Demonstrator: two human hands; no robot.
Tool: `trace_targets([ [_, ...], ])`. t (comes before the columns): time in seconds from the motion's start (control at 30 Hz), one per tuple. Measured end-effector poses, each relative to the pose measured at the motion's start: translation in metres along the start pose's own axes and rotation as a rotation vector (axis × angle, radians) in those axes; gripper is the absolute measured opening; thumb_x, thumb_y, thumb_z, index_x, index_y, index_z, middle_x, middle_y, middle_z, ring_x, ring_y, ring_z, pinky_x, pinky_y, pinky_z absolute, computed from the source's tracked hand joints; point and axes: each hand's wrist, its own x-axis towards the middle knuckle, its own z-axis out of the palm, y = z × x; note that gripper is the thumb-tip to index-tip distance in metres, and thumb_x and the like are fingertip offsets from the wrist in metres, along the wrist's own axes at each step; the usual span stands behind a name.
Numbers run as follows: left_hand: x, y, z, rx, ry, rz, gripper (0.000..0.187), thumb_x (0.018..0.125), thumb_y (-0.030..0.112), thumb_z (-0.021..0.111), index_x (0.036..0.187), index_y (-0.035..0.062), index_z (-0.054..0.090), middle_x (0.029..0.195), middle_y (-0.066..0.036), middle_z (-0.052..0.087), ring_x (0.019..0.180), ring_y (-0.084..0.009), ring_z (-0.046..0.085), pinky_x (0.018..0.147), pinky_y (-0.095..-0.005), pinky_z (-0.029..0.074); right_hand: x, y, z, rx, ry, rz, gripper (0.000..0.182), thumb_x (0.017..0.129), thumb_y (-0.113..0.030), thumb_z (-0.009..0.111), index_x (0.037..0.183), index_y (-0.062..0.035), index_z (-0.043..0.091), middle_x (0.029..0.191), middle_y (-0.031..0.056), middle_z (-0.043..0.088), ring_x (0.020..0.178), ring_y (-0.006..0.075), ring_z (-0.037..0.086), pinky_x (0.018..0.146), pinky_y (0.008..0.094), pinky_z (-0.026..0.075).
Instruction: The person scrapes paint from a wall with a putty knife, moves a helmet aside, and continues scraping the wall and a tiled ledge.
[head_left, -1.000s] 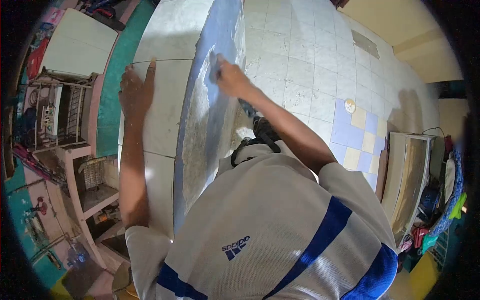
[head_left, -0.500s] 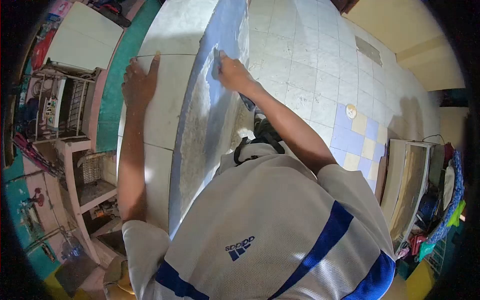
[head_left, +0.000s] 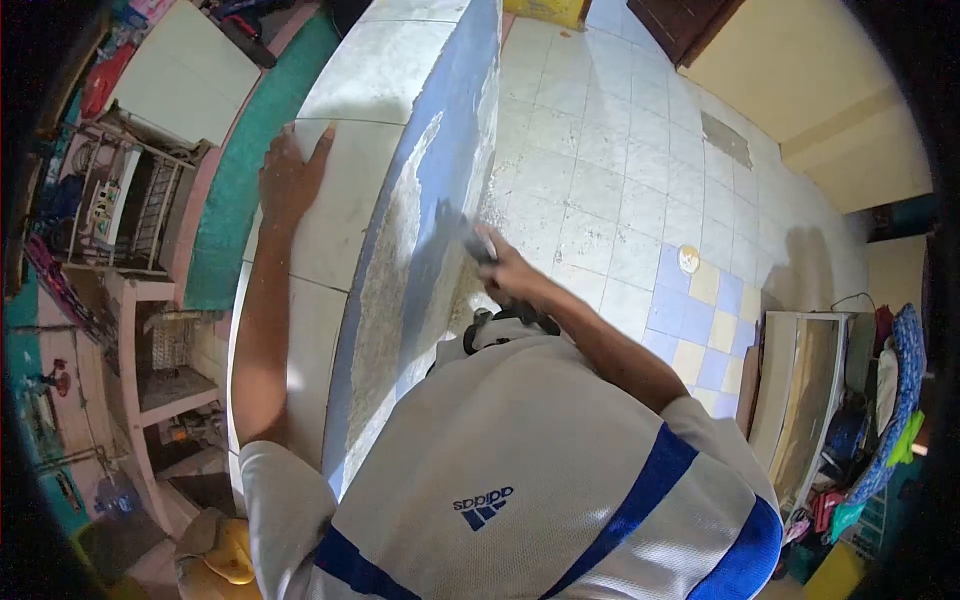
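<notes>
My left hand (head_left: 292, 175) lies spread on the white tiled top (head_left: 345, 180) of a low wall, its thumb apart from the fingers. In my right hand (head_left: 512, 272) is a dark scraper (head_left: 476, 243), gripped by the handle and blurred by motion. Its blade points toward the side face of the wall (head_left: 430, 200). That face carries blue-lilac paint, with a ragged whitish band and a bare grey patch (head_left: 385, 345) where the paint is off.
Pale floor tiles (head_left: 600, 190) with scattered crumbs stretch to the right. A small round yellow-white object (head_left: 688, 258) sits by the blue and cream tiles (head_left: 705, 310). On the far left stand shelves (head_left: 165, 385); a glass-fronted cabinet (head_left: 795, 400) is at right.
My right hand and the scraper have come down and nearer my body, from higher on the painted face. The left hand stays spread on the tiles; the view has shifted slightly.
</notes>
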Motion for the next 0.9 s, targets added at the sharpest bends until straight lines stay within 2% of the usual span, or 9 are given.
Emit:
trace_targets([
  [0.1,0.0,0.015,-0.019,-0.017,-0.045,-0.073,0.085,0.091,0.067,0.052,0.138,-0.0047,0.047,0.135,-0.027,0.053,0.123,-0.0427,0.054,0.103,-0.0507,0.043,-0.043,0.003,0.008,0.123,-0.174,0.213,0.053,0.101,-0.011,0.051,0.15,-0.0141,0.031,0.063,-0.0028,0.044,0.044,0.0092,0.039,0.039,0.0268,0.033],
  [0.2,0.001,0.013,-0.012,-0.029,-0.063,-0.058,0.086,0.091,0.067,0.052,0.138,-0.005,0.047,0.134,-0.027,0.053,0.122,-0.0432,0.054,0.103,-0.0504,0.043,-0.042,-0.016,0.01,0.156,-0.072,0.132,0.052,0.103,-0.014,0.05,0.152,-0.0143,0.032,0.056,-0.004,0.039,0.038,0.0083,0.034,0.035,0.0265,0.029],
  [0.33,0.007,-0.029,0.023,0.064,-0.043,0.081,0.074,0.094,0.056,0.055,0.14,-0.0019,0.045,0.136,-0.027,0.051,0.126,-0.0426,0.05,0.104,-0.0503,0.042,-0.005,-0.056,0.006,-0.12,0.135,-0.15,0.05,0.103,-0.019,0.051,0.151,-0.0174,0.039,0.077,0.0084,0.061,0.051,0.0133,0.053,0.05,0.0303,0.046],
  [0.43,0.007,-0.009,0.004,0.014,-0.037,0.031,0.081,0.093,0.061,0.053,0.14,-0.0042,0.044,0.135,-0.028,0.052,0.125,-0.0429,0.051,0.103,-0.0512,0.042,0.062,-0.065,-0.002,-0.237,0.359,-0.407,0.043,0.103,-0.016,0.049,0.146,-0.0125,0.048,0.055,0.0001,0.048,0.041,0.0113,0.043,0.042,0.0302,0.039],
  [0.5,0.002,0.012,-0.013,-0.044,-0.054,-0.035,0.088,0.092,0.067,0.05,0.14,-0.0061,0.043,0.134,-0.028,0.052,0.124,-0.0433,0.052,0.103,-0.0524,0.042,0.102,-0.075,-0.009,-0.244,0.438,-0.413,0.045,0.101,-0.014,0.05,0.147,-0.0122,0.047,0.057,0.0037,0.054,0.042,0.0137,0.048,0.044,0.0313,0.043],
  [0.57,0.003,0.017,-0.02,-0.051,-0.097,-0.082,0.089,0.092,0.068,0.049,0.141,-0.0062,0.042,0.136,-0.028,0.051,0.126,-0.0434,0.051,0.103,-0.0537,0.042,0.14,-0.071,-0.014,-0.502,0.65,-0.71,0.047,0.099,-0.014,0.052,0.146,-0.0113,0.047,0.061,0.009,0.059,0.045,0.018,0.055,0.047,0.0339,0.046],
  [0.63,0.015,-0.004,0.003,0.005,-0.064,0.0,0.091,0.092,0.069,0.047,0.142,-0.0065,0.041,0.138,-0.029,0.05,0.128,-0.0437,0.05,0.104,-0.0545,0.041,0.164,-0.078,-0.025,-0.561,0.668,-0.671,0.048,0.098,-0.015,0.053,0.145,-0.0101,0.047,0.067,0.0147,0.063,0.048,0.0222,0.06,0.051,0.0362,0.05],
  [0.7,0.007,-0.013,0.01,0.03,-0.085,-0.017,0.092,0.092,0.07,0.046,0.143,-0.0067,0.04,0.14,-0.029,0.049,0.129,-0.0439,0.048,0.104,-0.0548,0.041,0.15,-0.114,-0.037,-0.42,0.491,-0.292,0.049,0.096,-0.015,0.054,0.145,-0.0085,0.047,0.076,0.0206,0.067,0.052,0.0261,0.065,0.055,0.0384,0.052],
  [0.9,0.012,0.02,-0.017,0.017,-0.159,-0.141,0.095,0.092,0.072,0.042,0.144,-0.0076,0.038,0.14,-0.03,0.048,0.13,-0.0437,0.047,0.105,-0.055,0.04,0.111,-0.113,-0.003,-0.32,0.468,-0.256,0.046,0.096,-0.015,0.054,0.141,-0.0045,0.051,0.079,0.0215,0.066,0.049,0.0241,0.061,0.052,0.0378,0.05],
])
